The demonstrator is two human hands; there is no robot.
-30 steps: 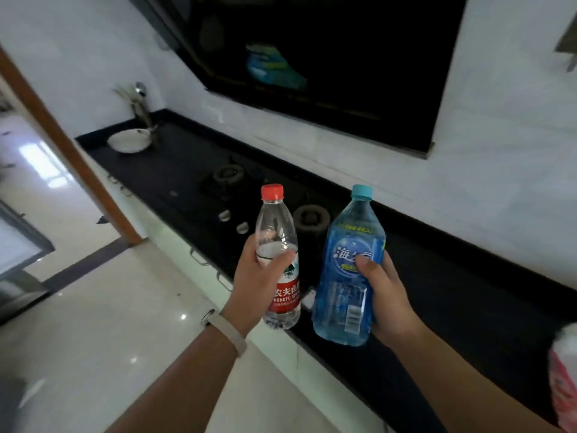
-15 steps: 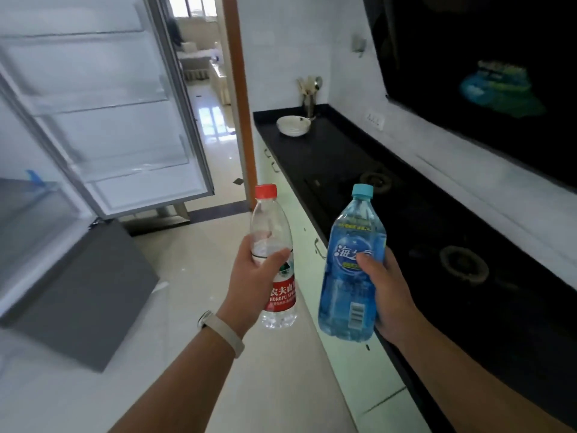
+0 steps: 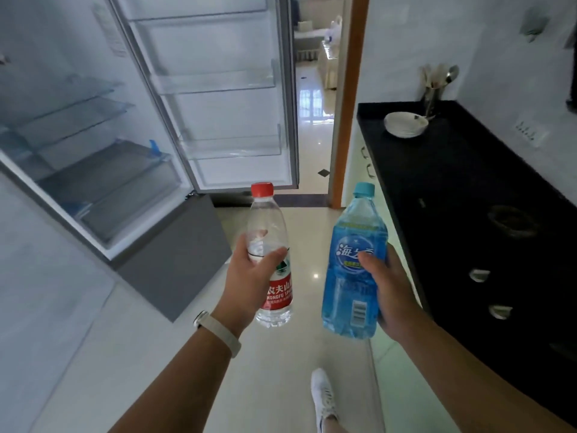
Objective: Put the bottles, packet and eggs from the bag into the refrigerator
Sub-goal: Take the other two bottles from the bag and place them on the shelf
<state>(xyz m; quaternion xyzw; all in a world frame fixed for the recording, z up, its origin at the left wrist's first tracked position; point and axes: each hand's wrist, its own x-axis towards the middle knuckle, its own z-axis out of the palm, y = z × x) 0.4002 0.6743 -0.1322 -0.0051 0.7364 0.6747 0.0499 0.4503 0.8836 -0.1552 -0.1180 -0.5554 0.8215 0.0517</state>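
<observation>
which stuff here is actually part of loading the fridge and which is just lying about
Part of the job:
- clear plastic bottle with a red cap, gripped by the left hand
- blue plastic bottle with a light blue cap, gripped by the right hand
- open white refrigerator

Just lying about:
- white bowl on the black countertop
- metal utensil holder

Bright daylight from the doorway (image 3: 315, 98), floor (image 3: 312, 270) glare, bowed wide-angle edges.

"农夫山", "ONGFU SP" on red-capped bottle (image 3: 268, 221); "海" on blue bottle (image 3: 351, 296)
</observation>
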